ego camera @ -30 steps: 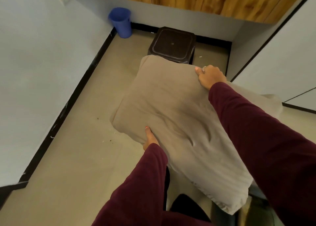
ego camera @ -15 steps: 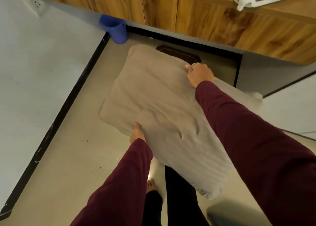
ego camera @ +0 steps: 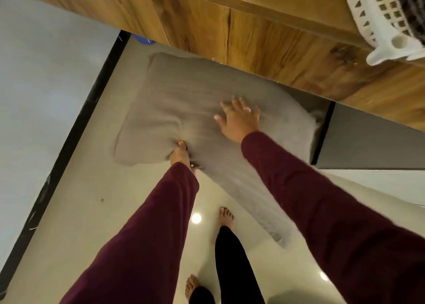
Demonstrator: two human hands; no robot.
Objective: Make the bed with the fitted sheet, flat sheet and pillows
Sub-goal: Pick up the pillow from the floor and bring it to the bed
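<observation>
Now the right hand point(ego camera: 239, 117) has let go of the far edge of the pillow point(ego camera: 195, 101) that it gripped half a second ago; its fingers are spread and straight, lying flat on the top face of the cushion. The left hand point(ego camera: 180, 153) pinches the near left edge as before, thumb on top with the fabric bunched around it, the other fingers hidden beneath.

The pillow itself has moved farther out from the person and sits lower in the view than a second ago, its far edge now close under the wooden cabinet point(ego camera: 253, 39). It probably rests on the dark stool that showed under that spot earlier, though the stool is now wholly covered and the blur makes contact hard to judge. The blue bin point(ego camera: 143, 41) is only a sliver at the far left, and a white basket point(ego camera: 381, 27) pokes in at the far right above the cabinet top.

No bed, fitted sheet or flat sheet is in view. Judging by the flat palm, the pillow is being set aside or patted down away from the bed, so the task looks to be at an early, clearing step.
</observation>
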